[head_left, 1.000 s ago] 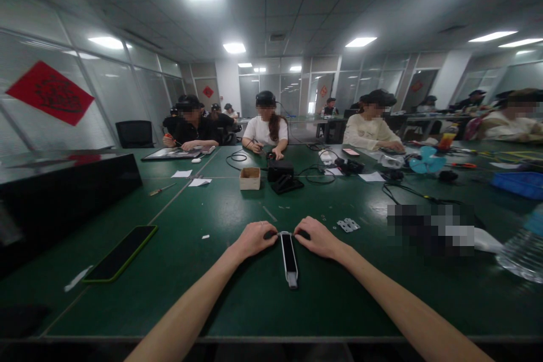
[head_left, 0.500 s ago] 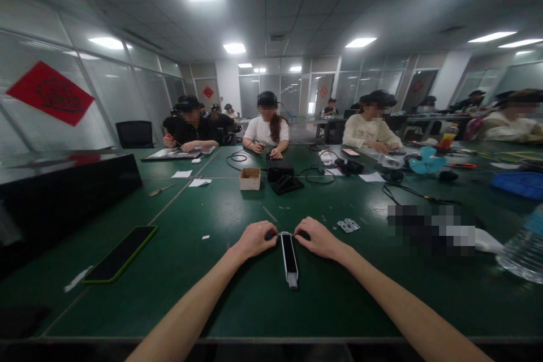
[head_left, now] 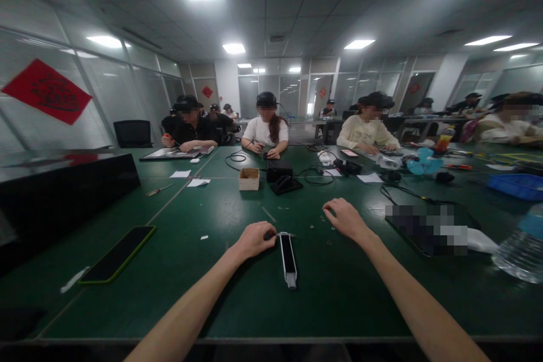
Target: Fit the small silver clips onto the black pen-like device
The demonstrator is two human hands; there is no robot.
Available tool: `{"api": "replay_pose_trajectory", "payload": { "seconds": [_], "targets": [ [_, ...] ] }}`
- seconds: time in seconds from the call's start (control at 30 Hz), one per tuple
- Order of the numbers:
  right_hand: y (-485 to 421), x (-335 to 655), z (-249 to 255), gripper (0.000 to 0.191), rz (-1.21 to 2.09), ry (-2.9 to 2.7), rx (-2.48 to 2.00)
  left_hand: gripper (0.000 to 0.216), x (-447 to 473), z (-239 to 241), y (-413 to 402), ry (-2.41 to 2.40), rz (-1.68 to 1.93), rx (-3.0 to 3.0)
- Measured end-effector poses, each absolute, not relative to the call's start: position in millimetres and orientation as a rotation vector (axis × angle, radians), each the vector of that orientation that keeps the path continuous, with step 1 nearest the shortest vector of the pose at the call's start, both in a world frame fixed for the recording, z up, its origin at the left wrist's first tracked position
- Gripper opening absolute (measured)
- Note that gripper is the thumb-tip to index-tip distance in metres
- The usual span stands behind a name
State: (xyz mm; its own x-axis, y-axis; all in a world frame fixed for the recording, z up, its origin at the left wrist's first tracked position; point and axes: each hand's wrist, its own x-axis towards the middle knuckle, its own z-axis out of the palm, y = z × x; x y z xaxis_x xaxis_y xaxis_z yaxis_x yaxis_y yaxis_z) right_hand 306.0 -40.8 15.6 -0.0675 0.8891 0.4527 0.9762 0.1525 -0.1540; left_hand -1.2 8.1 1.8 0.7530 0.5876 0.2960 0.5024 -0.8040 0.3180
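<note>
Here's the slim white-framed device (head_left: 288, 260) on the green table (head_left: 339, 305), long axis pointing away from the wearer, the nearer left hand (head_left: 255, 238) pinching its far-left corner! Rightward and farther out, the right hand (head_left: 347, 218) curls beside small loose parts (head_left: 311, 227), its grip impossible to tell.

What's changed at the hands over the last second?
The bare right hand has left the far end of the long, white-framed black device and moved right and forward, covering where flat silver metal plates lay. The bare left hand stays at that end; the device lies unmoved on the green table.
</note>
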Motion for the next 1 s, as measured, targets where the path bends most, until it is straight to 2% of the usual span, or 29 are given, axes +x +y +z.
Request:
{"api": "replay_pose_trajectory", "payload": {
  "seconds": [0.17, 0.53, 1.0],
  "targets": [
    [-41.5, 328.4, 11.9, 0.021, -0.277, -2.011, -1.931, 0.013, -1.1, 2.7, 7.5, 0.859, 0.574, 2.725],
    [-31.9, 314.5, 1.5, 0.024, -0.070, -2.201, -2.016, 0.015, -0.4, -4.1, 11.0, 0.860, 0.571, 2.758],
    [-30.7, 305.4, 3.4, 0.024, 0.075, -2.051, -2.170, 0.024, 0.1, 1.0, 4.9, 0.777, 0.580, 2.760]
  ]
}}
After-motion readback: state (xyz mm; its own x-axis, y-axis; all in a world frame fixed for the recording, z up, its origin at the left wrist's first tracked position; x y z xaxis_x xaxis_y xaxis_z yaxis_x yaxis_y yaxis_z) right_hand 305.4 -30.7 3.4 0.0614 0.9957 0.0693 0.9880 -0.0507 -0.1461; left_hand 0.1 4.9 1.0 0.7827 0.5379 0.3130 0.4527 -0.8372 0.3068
